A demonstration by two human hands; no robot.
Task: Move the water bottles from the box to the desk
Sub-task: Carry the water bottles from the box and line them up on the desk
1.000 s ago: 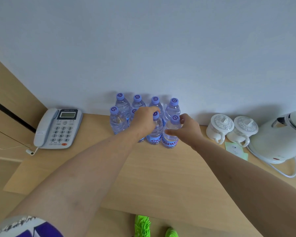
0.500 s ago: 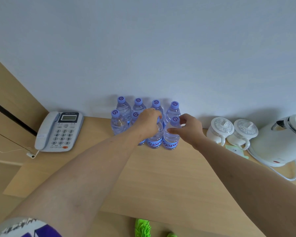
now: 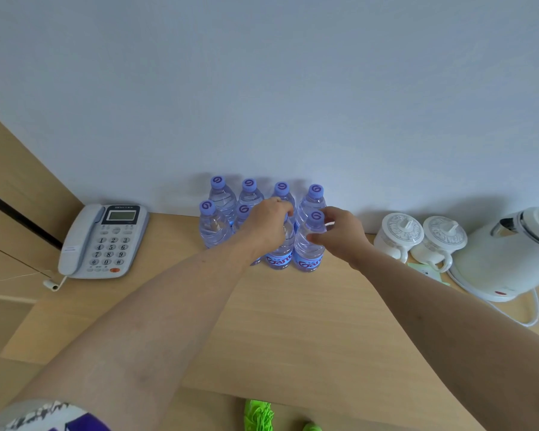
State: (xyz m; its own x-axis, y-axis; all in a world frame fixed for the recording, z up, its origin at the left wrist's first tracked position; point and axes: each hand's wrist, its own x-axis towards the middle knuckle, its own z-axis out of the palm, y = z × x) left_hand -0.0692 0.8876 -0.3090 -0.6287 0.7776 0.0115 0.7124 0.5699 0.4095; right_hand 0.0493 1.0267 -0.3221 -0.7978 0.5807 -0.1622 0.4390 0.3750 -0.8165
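Several clear water bottles with purple caps stand in two rows on the wooden desk point(image 3: 293, 331) against the white wall. My left hand point(image 3: 269, 222) grips the neck of a front-row bottle point(image 3: 280, 255), covering its cap. My right hand point(image 3: 339, 234) holds the front-right bottle point(image 3: 308, 253) just below its cap, thumb on the near side, fingers loosened at the neck. Both bottles stand on the desk. A back-row bottle point(image 3: 221, 194) stands at the left end. No box is in view.
A grey desk phone point(image 3: 103, 241) lies at the left. Two white lidded cups point(image 3: 417, 241) and a white electric kettle point(image 3: 511, 253) with its cord stand at the right. Green shoes point(image 3: 259, 415) show below the desk's front edge.
Both hands have stayed on the two front bottles, which have been pushed slightly back towards the rear row. The fingers of my right hand have loosened a little.
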